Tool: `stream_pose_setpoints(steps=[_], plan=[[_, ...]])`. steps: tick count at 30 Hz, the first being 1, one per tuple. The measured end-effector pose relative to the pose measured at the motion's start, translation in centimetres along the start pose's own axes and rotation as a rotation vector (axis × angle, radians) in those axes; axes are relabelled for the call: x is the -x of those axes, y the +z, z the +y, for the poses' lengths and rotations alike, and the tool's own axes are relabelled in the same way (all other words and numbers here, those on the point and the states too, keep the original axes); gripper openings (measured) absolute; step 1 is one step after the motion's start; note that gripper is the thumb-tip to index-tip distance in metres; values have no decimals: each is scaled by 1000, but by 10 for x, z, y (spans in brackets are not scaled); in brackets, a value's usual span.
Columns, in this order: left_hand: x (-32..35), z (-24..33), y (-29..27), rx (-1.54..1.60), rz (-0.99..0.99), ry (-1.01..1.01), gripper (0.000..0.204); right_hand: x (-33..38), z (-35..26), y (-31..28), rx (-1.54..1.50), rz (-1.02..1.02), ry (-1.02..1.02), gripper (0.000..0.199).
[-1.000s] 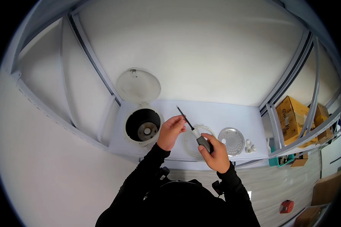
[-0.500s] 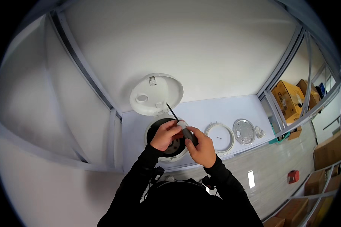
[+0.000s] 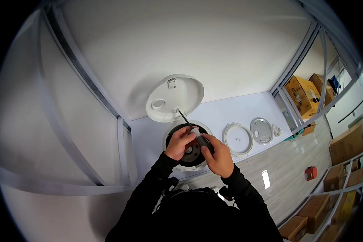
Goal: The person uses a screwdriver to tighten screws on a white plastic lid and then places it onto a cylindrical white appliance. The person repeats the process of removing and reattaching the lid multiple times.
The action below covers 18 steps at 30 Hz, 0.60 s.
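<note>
Screwdriver, dark shaft with a pale collar and dark grip, held over the open rice cooker on the white bench. Shaft tilts up and away from the person; tip lies at the hinge edge of the cooker's raised white lid.

Right hand: fingers curled tight around the grip, just right of the cooker's centre.

Left hand: fingers bent and pinched in at the collar end of the tool, over the cooker's left half. Whether it truly grips the tool or only steadies it cannot be told.

Cooker body: round, white rim, dark interior, mostly covered by both hands. Lid stands open behind it, inner face toward the camera.

Right of the cooker, on the bench: white ring, lying flat, just beside. Beyond that, a round perforated metal plate, then a few small white parts.

Further right of the cooker, off the bench: cardboard boxes behind the frame; small red object on the floor.
</note>
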<state>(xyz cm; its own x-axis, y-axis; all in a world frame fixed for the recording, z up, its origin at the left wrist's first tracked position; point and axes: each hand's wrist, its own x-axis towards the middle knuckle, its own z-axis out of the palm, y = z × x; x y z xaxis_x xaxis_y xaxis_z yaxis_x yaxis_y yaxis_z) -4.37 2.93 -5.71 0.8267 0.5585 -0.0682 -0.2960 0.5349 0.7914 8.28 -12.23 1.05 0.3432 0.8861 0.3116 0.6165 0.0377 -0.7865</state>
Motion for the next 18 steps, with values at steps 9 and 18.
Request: stream_pose_setpoints(steps=[9,18], plan=[[-5,-4,-11,-1,12,17,33,-3,-1,10,1,29,8,37],[2,7,-3,174,-107,44,38,-9,-5,8,-791,-160,547,37]])
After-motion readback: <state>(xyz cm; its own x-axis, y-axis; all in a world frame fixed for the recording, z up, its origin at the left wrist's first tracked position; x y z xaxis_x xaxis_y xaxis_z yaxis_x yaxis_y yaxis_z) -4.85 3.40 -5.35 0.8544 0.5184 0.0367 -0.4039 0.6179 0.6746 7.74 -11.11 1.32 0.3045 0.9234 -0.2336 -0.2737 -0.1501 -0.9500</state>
